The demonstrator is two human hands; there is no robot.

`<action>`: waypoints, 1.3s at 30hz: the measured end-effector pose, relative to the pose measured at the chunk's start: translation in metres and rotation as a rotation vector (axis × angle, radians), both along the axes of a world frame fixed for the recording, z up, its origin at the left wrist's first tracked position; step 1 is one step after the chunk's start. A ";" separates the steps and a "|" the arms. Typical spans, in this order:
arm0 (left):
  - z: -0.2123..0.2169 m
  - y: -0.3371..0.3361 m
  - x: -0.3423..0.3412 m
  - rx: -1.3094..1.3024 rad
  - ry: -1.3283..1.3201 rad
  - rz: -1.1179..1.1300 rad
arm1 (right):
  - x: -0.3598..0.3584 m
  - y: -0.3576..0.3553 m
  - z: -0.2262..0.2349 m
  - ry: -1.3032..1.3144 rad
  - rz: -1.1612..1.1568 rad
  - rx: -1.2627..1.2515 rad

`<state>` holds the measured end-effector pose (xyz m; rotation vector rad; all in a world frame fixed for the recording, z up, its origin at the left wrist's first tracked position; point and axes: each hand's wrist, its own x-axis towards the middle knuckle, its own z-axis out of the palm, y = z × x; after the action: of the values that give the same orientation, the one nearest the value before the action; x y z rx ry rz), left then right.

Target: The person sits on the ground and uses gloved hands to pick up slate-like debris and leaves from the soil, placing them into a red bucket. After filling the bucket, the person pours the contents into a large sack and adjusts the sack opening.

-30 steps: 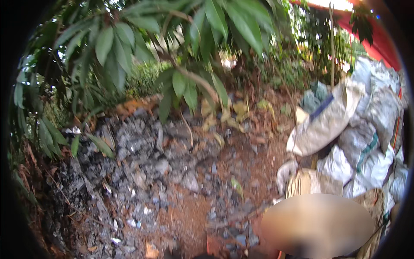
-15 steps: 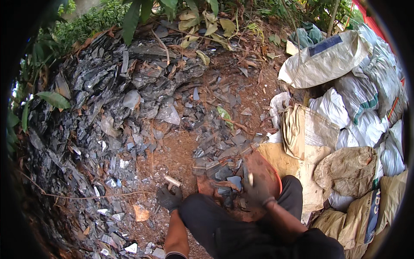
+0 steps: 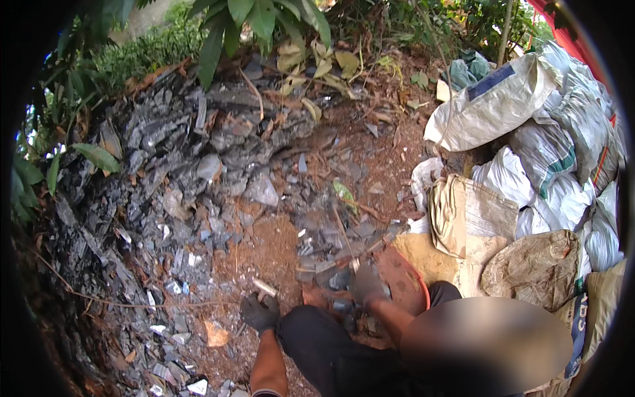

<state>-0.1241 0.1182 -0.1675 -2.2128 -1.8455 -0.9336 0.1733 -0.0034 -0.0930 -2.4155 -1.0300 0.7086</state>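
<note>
Slate fragments [image 3: 198, 172] lie heaped across the left and centre of the ground, grey and flat, on red soil [image 3: 274, 248]. A person crouches at the lower edge, dark trousers between the forearms, both hands in dark gloves.

Left hand [image 3: 260, 312]: closed around a short pale piece [image 3: 264, 288], possibly a handle or a chip. The piece sticks out above the fist, its long axis running from lower right to upper left, the free end pointing up and left toward the heap. Grip: fingers together and clamped on it.

Right hand [image 3: 368, 284]: set down on the dark shards just in front of the knee, beside the reddish-orange basin [image 3: 405, 276]. A thin stick [image 3: 344, 235] rises from near this hand, slanting up and slightly left; whether the hand holds it cannot be told. Fingers look curled, but whether they are clamped on anything is not clear.

The basin sits tilted at the person's right knee, its rim partly hidden by the arm, with shards at its near edge.

Sacks [image 3: 529, 165], white, grey and tan, are stacked along the right side, touching one another; one long white sack lies on top, pointing up and right. Leaves [image 3: 264, 20] hang over the top of the heap.
</note>
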 end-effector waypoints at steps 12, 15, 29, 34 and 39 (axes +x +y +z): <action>-0.001 -0.001 0.015 0.075 -0.045 -0.035 | 0.054 -0.101 0.083 -0.198 -0.329 0.053; 0.002 -0.003 0.021 0.038 -0.043 -0.038 | 0.058 -0.081 0.054 -0.237 -0.274 -0.019; -0.010 0.001 0.007 0.019 0.000 -0.007 | 0.047 -0.130 0.092 -0.242 -0.338 0.153; 0.000 0.002 0.017 0.035 -0.037 -0.017 | 0.097 -0.084 0.028 -0.537 0.036 -0.132; -0.001 0.003 0.007 0.019 -0.019 -0.006 | 0.074 -0.043 -0.028 -0.680 0.035 -0.068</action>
<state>-0.1169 0.1209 -0.1687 -2.2081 -1.8308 -0.9722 0.2476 -0.0460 -0.1214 -2.7679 -1.3022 -0.1031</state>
